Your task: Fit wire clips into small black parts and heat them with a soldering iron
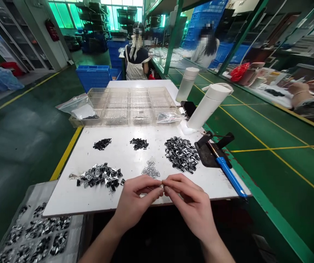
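My left hand (135, 202) and my right hand (191, 202) meet at the near edge of the white table (124, 153), fingertips pinched together on a tiny metal part (162, 186) too small to name. Just beyond the fingers lies a small heap of silver springs (150, 170). To the left is a pile of shiny metal clips (99, 176). Farther back sit two small black piles (102, 144) (139, 143) and a larger pile of black-and-silver pieces (181, 154).
A clear compartment tray (129, 106) with plastic bags stands at the table's far end. Two white cylinders (209, 106) and a blue-handled tool (228, 171) on a black base are at right. A tray of finished parts (36, 233) sits lower left. Other people work behind.
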The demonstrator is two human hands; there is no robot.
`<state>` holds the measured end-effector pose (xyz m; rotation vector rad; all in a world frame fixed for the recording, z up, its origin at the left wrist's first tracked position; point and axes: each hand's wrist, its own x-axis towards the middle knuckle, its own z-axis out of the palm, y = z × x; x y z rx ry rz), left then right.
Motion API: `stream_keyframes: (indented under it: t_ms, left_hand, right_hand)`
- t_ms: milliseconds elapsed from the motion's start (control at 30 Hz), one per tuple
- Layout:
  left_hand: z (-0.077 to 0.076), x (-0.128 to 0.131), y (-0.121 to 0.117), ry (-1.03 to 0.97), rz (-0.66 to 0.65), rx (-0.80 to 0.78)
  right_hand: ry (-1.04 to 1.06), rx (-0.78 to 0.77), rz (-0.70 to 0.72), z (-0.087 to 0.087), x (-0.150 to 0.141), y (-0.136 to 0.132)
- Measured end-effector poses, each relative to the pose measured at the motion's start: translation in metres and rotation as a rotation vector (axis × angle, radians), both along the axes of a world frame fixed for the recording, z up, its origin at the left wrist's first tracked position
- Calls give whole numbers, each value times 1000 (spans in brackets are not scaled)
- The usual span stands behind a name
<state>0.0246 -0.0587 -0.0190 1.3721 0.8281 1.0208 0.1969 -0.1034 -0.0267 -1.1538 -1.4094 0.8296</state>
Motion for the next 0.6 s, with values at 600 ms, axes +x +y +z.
stream_keyframes:
  t_ms: [600]
  left_hand:
    - [-3, -7, 1, -3, 61, 175]
  right_hand:
    - [20, 164, -116, -15, -20, -1]
